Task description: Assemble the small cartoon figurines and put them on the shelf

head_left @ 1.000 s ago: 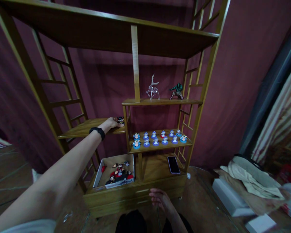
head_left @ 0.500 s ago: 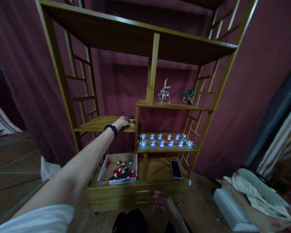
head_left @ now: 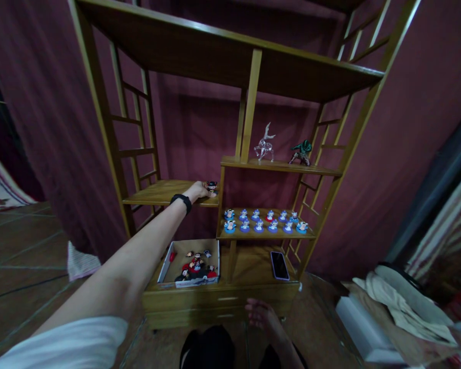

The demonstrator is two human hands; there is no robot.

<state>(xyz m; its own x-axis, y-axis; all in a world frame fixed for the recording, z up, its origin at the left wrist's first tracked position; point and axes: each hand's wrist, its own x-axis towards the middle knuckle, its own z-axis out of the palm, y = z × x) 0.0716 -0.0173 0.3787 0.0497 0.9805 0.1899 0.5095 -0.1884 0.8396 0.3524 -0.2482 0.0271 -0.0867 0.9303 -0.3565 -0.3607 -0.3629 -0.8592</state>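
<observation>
My left hand [head_left: 198, 191] reaches out to a small dark-and-red figurine [head_left: 211, 186] standing on the left middle shelf [head_left: 165, 193] of a wooden rack, fingers closed around it. A black band sits on that wrist. My right hand [head_left: 262, 314] rests low near my knees with fingers loosely spread, holding nothing. Below the shelf, an open cardboard box [head_left: 168, 264] holds several more red and black figurines. Several blue-based figurines [head_left: 264, 221] stand in two rows on the right shelf.
A glass figure [head_left: 264, 146] and a green figure [head_left: 301, 151] stand on the upper right shelf. A phone [head_left: 279, 265] lies on the bottom board. Folded cloth [head_left: 399, 297] and white boxes [head_left: 359, 323] lie on the floor at right. A maroon curtain hangs behind.
The view has swung left and back, so the rack appears further right. My left hand stays on the figurine at the shelf; my right hand stays low.
</observation>
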